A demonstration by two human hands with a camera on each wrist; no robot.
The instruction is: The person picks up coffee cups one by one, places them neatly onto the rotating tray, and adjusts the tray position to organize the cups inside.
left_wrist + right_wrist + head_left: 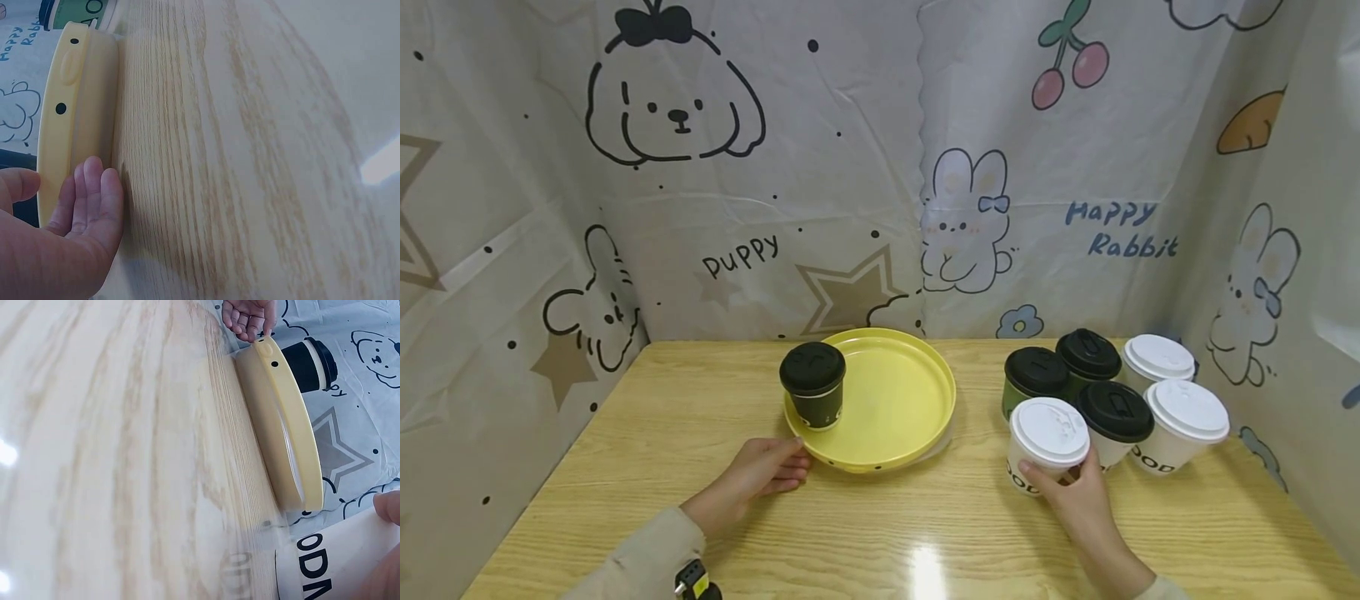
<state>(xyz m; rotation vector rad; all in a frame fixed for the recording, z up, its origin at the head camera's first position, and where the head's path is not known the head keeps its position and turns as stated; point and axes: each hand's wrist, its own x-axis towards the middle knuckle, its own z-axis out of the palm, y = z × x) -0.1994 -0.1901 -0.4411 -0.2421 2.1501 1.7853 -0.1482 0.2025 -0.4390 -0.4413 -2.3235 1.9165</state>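
Observation:
A round yellow tray (pixel 895 400) lies on the table, with a dark paper cup (pixel 817 408) under a black lid upright at its left side. My left hand (pixel 767 471) holds the tray's near-left edge, thumb at the rim and fingers along the outside wall, as the left wrist view shows. My right hand (pixel 1078 496) grips a white paper cup (pixel 1026 467) with a white lid, thumb and fingers around its side. That cup stands upright in front of the other cups. In the right wrist view its lettered side (pixel 315 565) shows, and most of the hand is cut off.
Behind and beside the gripped cup stand several lidded cups: black-lidded ones (pixel 1033 375) and white-lidded ones (pixel 1183 425). A printed cloth (pixel 850 192) hangs at the back and both sides of the wooden table (pixel 700 392).

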